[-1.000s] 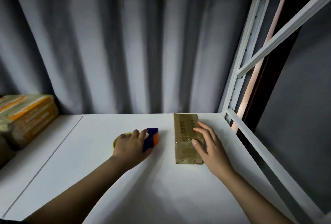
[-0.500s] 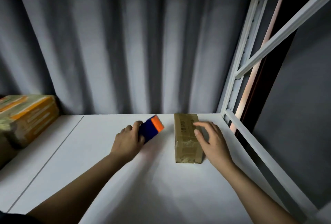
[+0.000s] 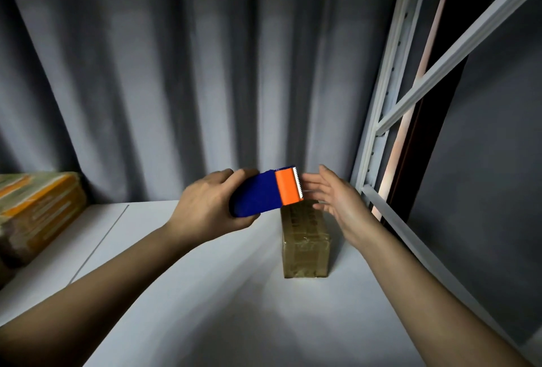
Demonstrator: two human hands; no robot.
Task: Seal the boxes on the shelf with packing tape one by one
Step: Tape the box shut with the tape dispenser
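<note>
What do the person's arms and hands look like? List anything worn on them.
Both forearms are bare up to the frame edge: no sleeves show. The left hand and right hand wear no gloves, and no watch, bracelet or ring is visible. The dim light hides finer marks.

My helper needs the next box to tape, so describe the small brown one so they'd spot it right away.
Start at the white shelf and go to its right end by the metal upright. The small brown box lies there, narrow end toward you. Unlike the orange-striped boxes stacked far left, it is plain olive-brown and alone.
</note>
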